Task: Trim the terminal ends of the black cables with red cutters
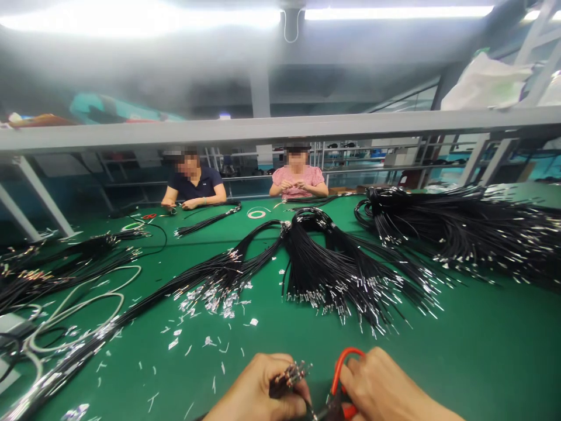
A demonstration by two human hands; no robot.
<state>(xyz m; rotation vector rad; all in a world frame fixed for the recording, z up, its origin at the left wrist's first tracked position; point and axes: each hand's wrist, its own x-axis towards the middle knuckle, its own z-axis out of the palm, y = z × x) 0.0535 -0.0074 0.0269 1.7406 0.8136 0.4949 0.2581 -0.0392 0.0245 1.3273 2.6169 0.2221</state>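
Workroom: green work surface (482,351) under a grey shelf beam (263,124), strip lights overhead. Two people sit across the table, one in a dark top (199,188), one in a pink top (298,180).

Hands: left hand (258,389) is clenched around a dark cable bundle (289,377), its metal-tipped ends poking out at the lower centre, near the wearer. Right hand (381,380) grips a red-handled tool (338,371) just beside that bundle. Its working end is partly hidden, so contact with the cables is uncertain.

Progress (my estimate only): work on the held bundle looks partway, since tool and cables are both in hand. Around it lie a centre bundle (315,257), a right-hand pile (456,228) and a left-hand pile (87,257). Which of these are finished and which remain, cannot tell. White scraps (254,322) scattered left of centre suggest some handling is done.

Counts: own hands, 2; people opposite, 2; held bundle, 1; red-handled tool in hand, 1; red-handled scissors (149,216) near the dark top, 1; pale ring (249,214) at the far side, 1. Individual cables and scraps overlap too much to count; dozens of each at least.
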